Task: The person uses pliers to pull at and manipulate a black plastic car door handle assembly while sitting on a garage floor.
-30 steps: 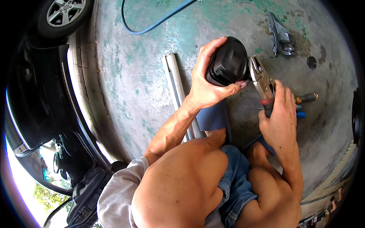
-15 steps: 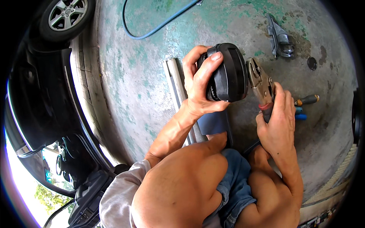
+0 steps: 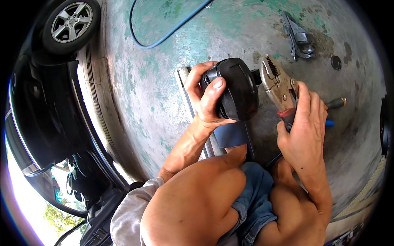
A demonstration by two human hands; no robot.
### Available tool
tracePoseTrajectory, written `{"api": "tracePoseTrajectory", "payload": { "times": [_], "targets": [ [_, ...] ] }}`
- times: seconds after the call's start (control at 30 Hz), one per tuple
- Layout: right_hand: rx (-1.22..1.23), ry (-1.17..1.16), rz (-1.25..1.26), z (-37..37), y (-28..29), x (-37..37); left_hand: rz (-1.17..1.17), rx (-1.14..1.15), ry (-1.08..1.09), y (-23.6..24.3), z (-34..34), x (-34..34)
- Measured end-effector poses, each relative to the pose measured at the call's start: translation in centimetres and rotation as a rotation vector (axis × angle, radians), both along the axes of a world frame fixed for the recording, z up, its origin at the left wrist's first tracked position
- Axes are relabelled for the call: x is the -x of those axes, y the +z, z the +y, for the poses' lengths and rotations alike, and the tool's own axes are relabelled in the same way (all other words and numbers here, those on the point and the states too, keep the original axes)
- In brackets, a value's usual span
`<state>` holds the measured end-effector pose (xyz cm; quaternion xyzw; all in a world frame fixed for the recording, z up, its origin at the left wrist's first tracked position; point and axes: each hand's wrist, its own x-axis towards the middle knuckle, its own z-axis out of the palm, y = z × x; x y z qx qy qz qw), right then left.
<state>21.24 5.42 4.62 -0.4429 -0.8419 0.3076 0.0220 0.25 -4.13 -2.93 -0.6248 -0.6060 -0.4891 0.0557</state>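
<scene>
A rounded black plastic housing (image 3: 239, 88) is gripped in my left hand (image 3: 206, 96), with the thumb over its near side and the fingers behind. From its right side a short dark stub (image 3: 256, 76) reaches toward the pliers. My right hand (image 3: 303, 129) is closed around the dark handle of locking pliers (image 3: 280, 84), which have a metal head and a red band. The toothed jaws point up and away, right beside the stub. Whether they touch or clamp it I cannot tell. Both hands are held above my bent legs.
At the far left stands a black car with a silver wheel (image 3: 72, 21). A blue hose (image 3: 174, 30) curves over the concrete floor. Toward the right lie a grey and black part (image 3: 299, 39), a black disc (image 3: 336, 62) and a screwdriver (image 3: 336, 103). A metal rail (image 3: 185, 88) lies behind my left hand.
My left hand has moved the black housing left and a little nearer, turning it, so the stub now shows. The pliers have turned, and their toothed jaws show more plainly.
</scene>
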Motion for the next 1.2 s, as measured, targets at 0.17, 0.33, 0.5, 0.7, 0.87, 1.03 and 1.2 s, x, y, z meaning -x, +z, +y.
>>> {"api": "tracePoseTrajectory", "payload": {
  "times": [0.17, 0.33, 0.5, 0.7, 0.87, 1.03, 1.2],
  "targets": [
    [-0.006, 0.029, -0.021, -0.1, -0.2, 0.1, 0.032, 0.017, 0.051, 0.0, -0.4, 0.0],
    [-0.007, 0.033, -0.001, -0.3, -0.4, 0.2, 0.043, 0.006, 0.048, -0.2, -0.3, -0.1],
    [-0.037, 0.031, -0.016, -0.1, -0.4, 0.1, 0.055, 0.032, 0.040, -0.2, -0.4, 0.2],
    [0.004, 0.022, 0.021, -0.2, -0.6, 0.3, 0.061, 0.037, 0.020, -0.6, -0.8, 0.6],
    [-0.020, 0.030, 0.009, -0.3, -0.6, 0.4, 0.055, 0.017, 0.034, -0.6, -0.6, 0.5],
    [-0.051, 0.023, 0.035, -0.4, -1.1, 0.4, 0.046, 0.013, 0.034, -0.4, -0.2, 0.3],
    [-0.063, 0.013, 0.007, -0.3, -0.8, 0.5, 0.068, 0.037, 0.027, -0.5, -0.4, 0.5]
  ]
}}
